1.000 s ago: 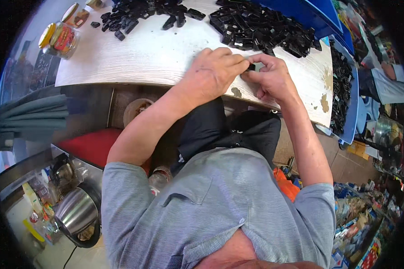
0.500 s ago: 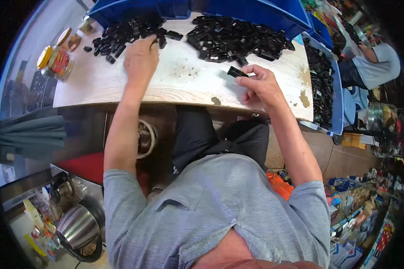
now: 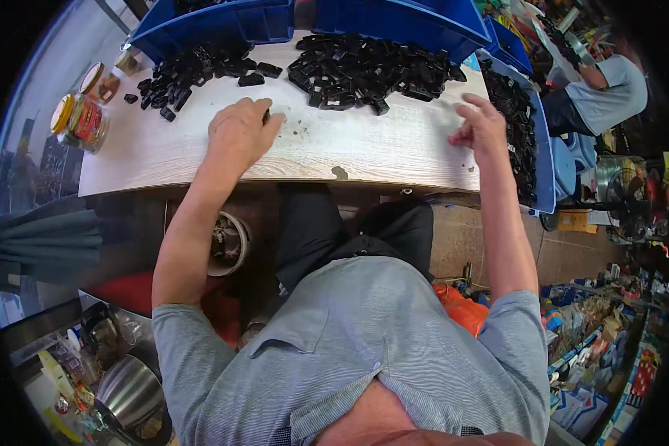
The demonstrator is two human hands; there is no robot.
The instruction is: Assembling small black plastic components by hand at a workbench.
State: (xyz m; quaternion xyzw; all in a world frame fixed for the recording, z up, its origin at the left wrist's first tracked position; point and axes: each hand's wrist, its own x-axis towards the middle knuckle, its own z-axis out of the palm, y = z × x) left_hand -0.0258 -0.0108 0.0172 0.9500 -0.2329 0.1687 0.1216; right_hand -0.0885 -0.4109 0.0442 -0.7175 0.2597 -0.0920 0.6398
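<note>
From where I stand, the left hand (image 3: 241, 132), left of centre in the upper half of the frame, curls over the white tabletop (image 3: 349, 149), pinching a small black plastic piece (image 3: 266, 116) between thumb and fingers; the piece is mostly hidden, and that grip probably suits something so slight. The right hand (image 3: 485, 128), at upper right, is loosely open with fingers spread, nothing visible in it, just beside a blue tub (image 3: 544, 160) of black parts. A pile of small black pieces (image 3: 193, 78) at upper left and one of larger black housings (image 3: 372, 70) at upper centre seem laid so both hands reach them easily. The yellow-lidded jar (image 3: 80, 123) sits at far left, likely kept out of the way.
</note>
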